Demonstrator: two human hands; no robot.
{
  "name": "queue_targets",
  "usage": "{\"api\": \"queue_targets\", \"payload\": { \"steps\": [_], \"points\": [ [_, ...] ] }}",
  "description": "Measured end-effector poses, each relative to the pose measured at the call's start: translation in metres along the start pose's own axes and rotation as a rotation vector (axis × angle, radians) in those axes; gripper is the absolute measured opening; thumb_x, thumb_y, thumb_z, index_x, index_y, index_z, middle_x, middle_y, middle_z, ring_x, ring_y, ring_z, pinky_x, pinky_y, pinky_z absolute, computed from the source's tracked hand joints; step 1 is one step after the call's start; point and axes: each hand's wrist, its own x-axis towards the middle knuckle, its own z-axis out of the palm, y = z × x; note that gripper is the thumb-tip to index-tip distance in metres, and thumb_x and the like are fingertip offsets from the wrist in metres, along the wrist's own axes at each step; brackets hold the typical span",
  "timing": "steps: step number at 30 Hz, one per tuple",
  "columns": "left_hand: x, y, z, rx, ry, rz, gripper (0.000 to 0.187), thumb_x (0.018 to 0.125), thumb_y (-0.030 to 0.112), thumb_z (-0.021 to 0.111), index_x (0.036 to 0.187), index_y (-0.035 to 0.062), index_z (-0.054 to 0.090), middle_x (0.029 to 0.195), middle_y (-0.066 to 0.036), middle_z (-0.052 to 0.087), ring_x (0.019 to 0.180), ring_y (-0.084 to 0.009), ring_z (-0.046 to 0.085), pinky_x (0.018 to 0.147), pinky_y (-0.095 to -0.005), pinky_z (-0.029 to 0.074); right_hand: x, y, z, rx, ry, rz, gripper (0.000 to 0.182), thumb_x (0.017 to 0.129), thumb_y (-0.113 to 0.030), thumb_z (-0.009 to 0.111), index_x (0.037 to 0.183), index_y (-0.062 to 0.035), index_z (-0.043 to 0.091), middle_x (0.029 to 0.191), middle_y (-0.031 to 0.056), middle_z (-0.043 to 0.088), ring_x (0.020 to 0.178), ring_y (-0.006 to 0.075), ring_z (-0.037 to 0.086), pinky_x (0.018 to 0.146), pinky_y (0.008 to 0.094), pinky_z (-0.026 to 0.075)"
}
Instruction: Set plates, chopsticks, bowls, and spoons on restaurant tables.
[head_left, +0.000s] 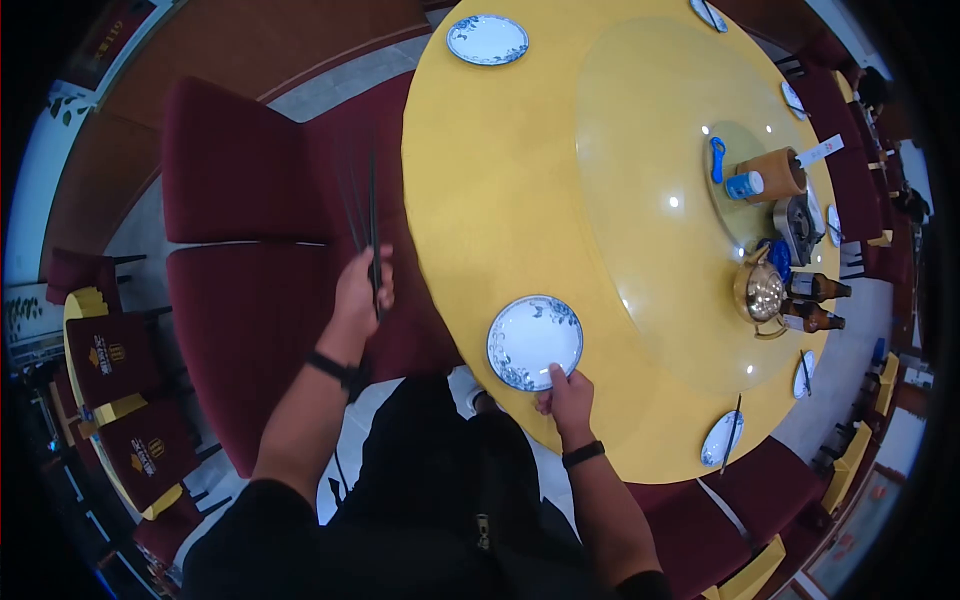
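Observation:
Several dark chopsticks (pixel 374 195) stand up out of my left hand (pixel 362 290), its fingers wrapped round their lower part. That hand is over the maroon chair seat, left of the table edge. My right hand (pixel 570 400) pinches the near rim of a white plate (pixel 534 342) with a blue floral pattern, thumb on top. The plate overlaps the near edge of the round yellow table (pixel 480 200) in this view. Farther along the table edge lies another blue-patterned plate (pixel 487 40).
A glass turntable (pixel 640 130) bears a brass kettle (pixel 758 290), brown bottles (pixel 815 318), a small stove (pixel 797 228) and a wooden holder (pixel 775 175). One plate with chopsticks (pixel 722 438) lies at the near right. Maroon chairs (pixel 240 330) stand close on the left.

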Motion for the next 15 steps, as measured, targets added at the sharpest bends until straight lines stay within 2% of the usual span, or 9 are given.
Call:
{"api": "queue_targets", "payload": {
  "steps": [5, 7, 11, 15],
  "points": [
    [-0.068, -0.045, -0.033, 0.012, 0.029, -0.030, 0.020, 0.100, 0.025, 0.049, 0.109, 0.0076, 0.054, 0.072, -0.003, 0.054, 0.053, -0.0112, 0.047, 0.049, -0.0269, 0.039, 0.019, -0.022, 0.038, 0.039, -0.139, -0.049, 0.031, 0.095, -0.026, 0.056, 0.086, 0.0030, 0.059, 0.061, 0.0093, 0.059, 0.047, 0.0178, 0.058, 0.043, 0.0302, 0.047],
    [-0.082, -0.051, -0.029, -0.017, 0.008, 0.005, 0.020, 0.100, 0.025, 0.050, 0.109, 0.0076, 0.055, 0.074, -0.003, 0.056, 0.055, -0.0119, 0.049, 0.050, -0.0275, 0.041, 0.030, -0.037, 0.057, 0.015, -0.171, -0.007, 0.028, 0.096, -0.026, 0.055, 0.093, 0.0019, 0.057, 0.071, 0.0108, 0.062, 0.053, 0.0187, 0.061, 0.047, 0.0309, 0.050],
    [-0.108, -0.050, -0.017, -0.068, -0.040, 0.093, 0.022, 0.099, 0.026, 0.053, 0.111, 0.0080, 0.055, 0.078, -0.004, 0.059, 0.062, -0.0134, 0.054, 0.056, -0.0287, 0.046, 0.048, -0.044, 0.073, 0.061, -0.234, -0.013, 0.026, 0.097, -0.022, 0.051, 0.094, 0.0031, 0.057, 0.071, 0.0121, 0.064, 0.053, 0.0191, 0.062, 0.046, 0.0298, 0.051],
    [-0.128, -0.045, -0.005, -0.063, -0.047, 0.150, 0.020, 0.098, 0.026, 0.054, 0.111, 0.0107, 0.055, 0.078, -0.003, 0.057, 0.065, -0.0129, 0.053, 0.058, -0.0286, 0.045, 0.045, -0.041, 0.071, 0.067, -0.273, 0.015, 0.023, 0.097, -0.021, 0.051, 0.095, 0.0014, 0.056, 0.076, 0.0115, 0.065, 0.056, 0.0188, 0.063, 0.049, 0.0302, 0.051]
  ]
}}
